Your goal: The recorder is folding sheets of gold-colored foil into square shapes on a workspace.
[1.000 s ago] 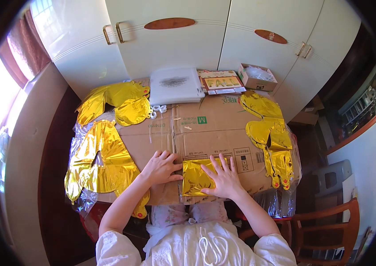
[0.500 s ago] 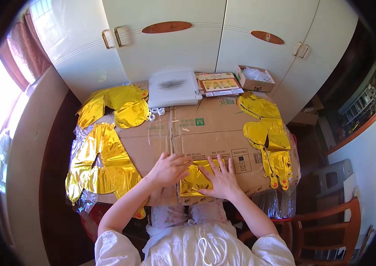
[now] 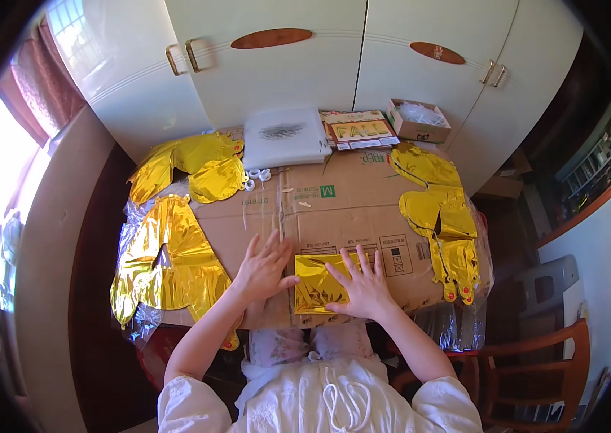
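Observation:
A gold foil balloon folded into a flat rectangle lies on the cardboard-covered table in front of me. My right hand rests spread on its right part, pressing it flat. Just left of the foil, my left hand lies open with its fingers stretched out over the cardboard; the thumb tip reaches the foil's left edge. Neither hand grips anything. Flat gold foil balloons are laid out at the left, and another stack of them lies at the right.
Along the back stand a pile of clear plastic bags, printed cards and a small box of translucent pieces. Small white rolls sit near the bags. White cabinets rise behind the table; a wooden chair is at the right.
My left hand has moved left off the foil and spread flat on the cardboard. My right hand stays on the foil.

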The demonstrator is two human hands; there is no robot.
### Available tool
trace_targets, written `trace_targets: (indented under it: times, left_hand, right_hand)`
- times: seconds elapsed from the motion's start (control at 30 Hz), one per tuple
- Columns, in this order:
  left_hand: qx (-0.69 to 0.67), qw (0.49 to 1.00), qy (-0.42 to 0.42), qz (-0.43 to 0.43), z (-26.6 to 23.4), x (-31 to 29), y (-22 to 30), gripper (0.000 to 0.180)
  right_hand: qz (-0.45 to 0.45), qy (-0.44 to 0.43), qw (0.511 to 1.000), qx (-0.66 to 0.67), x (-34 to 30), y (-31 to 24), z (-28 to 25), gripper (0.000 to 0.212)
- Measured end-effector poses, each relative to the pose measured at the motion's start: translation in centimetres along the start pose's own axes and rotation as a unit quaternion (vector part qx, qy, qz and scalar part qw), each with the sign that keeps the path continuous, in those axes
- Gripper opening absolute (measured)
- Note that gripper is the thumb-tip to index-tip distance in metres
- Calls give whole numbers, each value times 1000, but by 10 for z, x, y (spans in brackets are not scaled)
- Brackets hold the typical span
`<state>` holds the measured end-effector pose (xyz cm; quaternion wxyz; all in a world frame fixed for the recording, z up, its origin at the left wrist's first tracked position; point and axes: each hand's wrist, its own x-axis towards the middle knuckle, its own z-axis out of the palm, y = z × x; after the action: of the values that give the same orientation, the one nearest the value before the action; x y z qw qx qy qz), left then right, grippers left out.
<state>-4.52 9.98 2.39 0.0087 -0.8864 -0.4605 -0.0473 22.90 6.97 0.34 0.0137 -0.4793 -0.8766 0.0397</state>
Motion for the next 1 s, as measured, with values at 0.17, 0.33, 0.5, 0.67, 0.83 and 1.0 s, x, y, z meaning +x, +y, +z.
trace_targets:
  times: [0.17, 0.33, 0.5, 0.67, 0.83, 1.0]
  left_hand:
    - [18, 999, 45, 7, 2, -1, 25, 74]
    - [-91, 994, 51, 23, 20, 8, 87, 83]
    - [-71, 996, 48, -9, 36, 16, 88, 88]
    - [-50, 999, 16, -9, 27, 15, 88, 87]
    - [-56, 998, 24, -7, 33, 17, 92, 89]
    - [-20, 1000, 20, -5, 31, 17, 93, 87]
  right_hand:
    - [5, -11, 1000, -6, 2, -1, -1, 93]
    - [3, -8, 1000, -9, 2, 2, 4, 94]
    - [11, 12, 1000, 22, -1, 2, 6, 98]
    - [-16, 14, 997, 76, -3, 18, 1, 91]
    - [7, 119, 962, 245, -5, 89, 0, 50]
    - [-85, 120, 967, 210, 15, 109, -11, 31]
